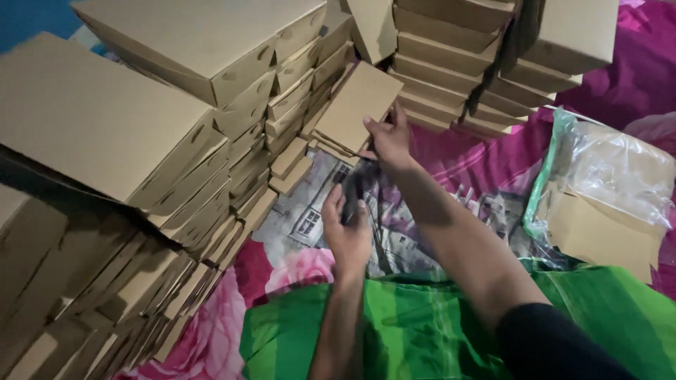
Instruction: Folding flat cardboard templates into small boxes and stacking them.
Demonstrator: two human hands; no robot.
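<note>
Two hands | right hand (389, 141) grips flat cardboard box (359, 105) above | left hand (346, 232) clasps dark object (354, 190)

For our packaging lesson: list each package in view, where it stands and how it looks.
Box stacks: left and top, flat brown cardboard cartons.
Flat box: centre top, brown, gripped by right hand.
Plastic bag: right, clear with green edge, holding brown card.
Left hand: holds a dark object, too blurred to identify.
</note>
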